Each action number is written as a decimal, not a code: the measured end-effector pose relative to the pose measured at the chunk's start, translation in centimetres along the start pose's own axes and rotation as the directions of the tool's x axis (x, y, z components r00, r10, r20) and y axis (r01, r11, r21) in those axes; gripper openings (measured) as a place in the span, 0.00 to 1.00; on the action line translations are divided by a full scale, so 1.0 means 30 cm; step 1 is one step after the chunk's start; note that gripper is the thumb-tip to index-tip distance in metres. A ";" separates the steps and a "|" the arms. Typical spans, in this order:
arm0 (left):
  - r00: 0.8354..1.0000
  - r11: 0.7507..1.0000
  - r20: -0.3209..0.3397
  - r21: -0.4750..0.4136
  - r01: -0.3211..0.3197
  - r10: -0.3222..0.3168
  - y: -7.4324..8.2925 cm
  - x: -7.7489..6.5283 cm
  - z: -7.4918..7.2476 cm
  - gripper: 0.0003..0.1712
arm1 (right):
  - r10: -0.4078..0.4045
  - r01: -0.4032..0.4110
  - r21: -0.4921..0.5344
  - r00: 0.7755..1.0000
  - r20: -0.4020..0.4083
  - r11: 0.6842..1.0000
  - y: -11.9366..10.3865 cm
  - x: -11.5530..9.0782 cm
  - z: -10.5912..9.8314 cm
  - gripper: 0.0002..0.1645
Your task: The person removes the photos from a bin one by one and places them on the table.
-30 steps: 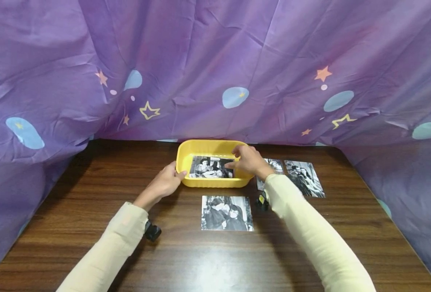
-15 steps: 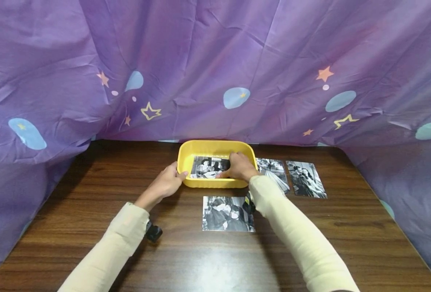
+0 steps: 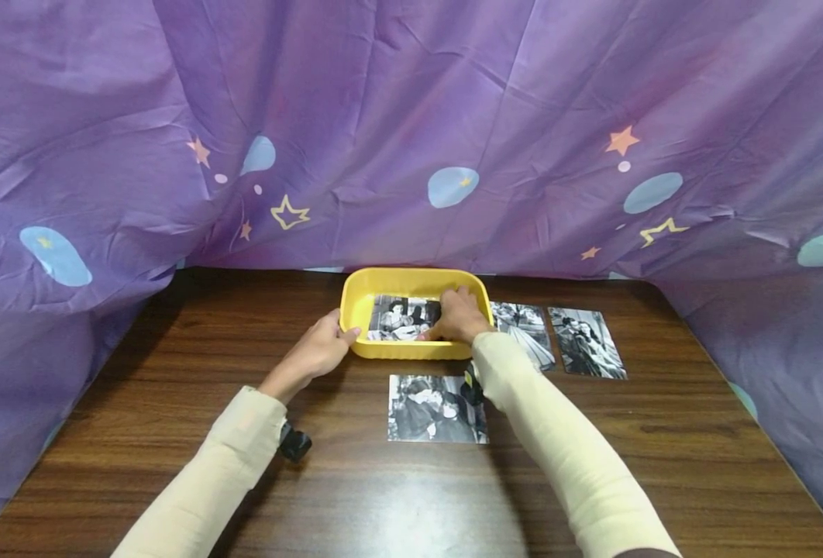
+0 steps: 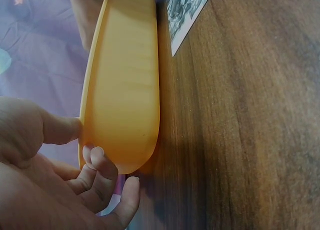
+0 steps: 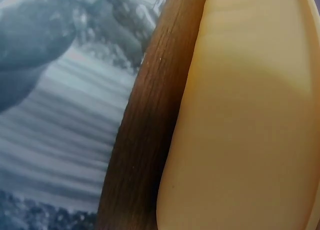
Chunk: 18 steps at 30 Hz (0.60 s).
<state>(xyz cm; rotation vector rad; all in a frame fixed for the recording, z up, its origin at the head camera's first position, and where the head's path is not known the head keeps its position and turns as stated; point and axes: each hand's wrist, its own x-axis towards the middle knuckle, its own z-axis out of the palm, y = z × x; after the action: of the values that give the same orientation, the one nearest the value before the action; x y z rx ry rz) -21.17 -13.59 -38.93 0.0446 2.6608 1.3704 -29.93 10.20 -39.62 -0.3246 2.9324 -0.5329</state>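
Observation:
A yellow plastic tray (image 3: 417, 351) stands at the back of the table. My left hand (image 3: 319, 343) grips its left end; in the left wrist view that hand (image 4: 65, 175) has the thumb on the rim and fingers curled by the corner. Inside the tray lies a black-and-white photo (image 3: 399, 316). My right hand (image 3: 460, 316) reaches into the tray and grips the photo's right side, thumb toward the front edge and fingers toward the back. The hand covers that part of the photo. In the right wrist view only the tray's outer wall (image 5: 245, 120) shows, without the hand.
One photo (image 3: 435, 409) lies on the table in front of the tray, partly under the right wrist's camera. Two more photos, a nearer one (image 3: 523, 333) and a farther one (image 3: 587, 342), lie right of the tray. A purple curtain (image 3: 411, 139) hangs behind the table (image 3: 244, 310).
My right hand has come down from above the tray onto the photo's right side. The photo has shifted slightly right within the tray. The left hand keeps its hold.

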 end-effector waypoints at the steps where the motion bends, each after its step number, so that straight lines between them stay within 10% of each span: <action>1: 1.000 1.000 0.000 -0.003 0.004 -0.004 0.001 0.000 0.000 0.23 | 0.010 -0.010 0.017 1.000 -0.007 1.000 0.000 -0.001 0.000 0.43; 6: 1.000 1.000 0.006 -0.005 0.011 -0.011 0.006 -0.001 -0.001 0.25 | 0.058 -0.053 0.100 0.997 -0.048 0.994 -0.003 0.001 -0.002 0.56; 18: 1.000 1.000 0.007 -0.011 0.025 -0.025 0.002 0.002 0.001 0.26 | 0.057 -0.033 0.143 0.985 -0.162 0.989 -0.005 0.007 -0.006 0.42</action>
<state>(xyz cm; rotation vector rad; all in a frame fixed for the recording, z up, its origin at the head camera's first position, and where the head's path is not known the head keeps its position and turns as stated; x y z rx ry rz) -21.23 -13.51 -38.91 0.0152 2.6389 1.3757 -30.13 10.06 -39.44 -0.2054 3.0302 -0.7901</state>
